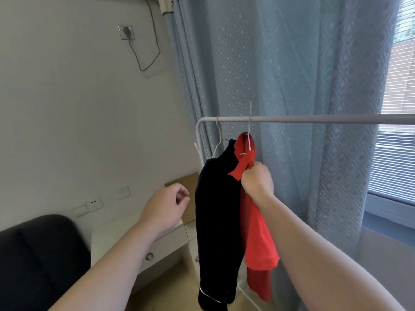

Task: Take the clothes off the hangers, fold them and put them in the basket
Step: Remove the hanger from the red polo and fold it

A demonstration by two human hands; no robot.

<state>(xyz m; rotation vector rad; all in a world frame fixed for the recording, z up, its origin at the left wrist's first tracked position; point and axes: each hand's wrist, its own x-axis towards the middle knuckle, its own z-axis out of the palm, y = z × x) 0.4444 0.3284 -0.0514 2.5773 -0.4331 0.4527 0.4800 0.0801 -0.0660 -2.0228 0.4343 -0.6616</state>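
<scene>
right grip [258, 179] pinches the red shirt [258, 239] below its collar | left grip [164, 207] loose, fingers half curled, holds nothing | red shirt and black garment [217, 221] hang touching, on 2 hangers [249, 131] on the rail [314, 119]

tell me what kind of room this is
Likely a bedroom at home: a white metal clothes rail with a red shirt and black garment hanging, pale blue patterned curtains, a white drawer cabinet.

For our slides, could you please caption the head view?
Right hand pinches the red shirt hanging beside a black garment on the rail; left hand hovers empty.
</scene>
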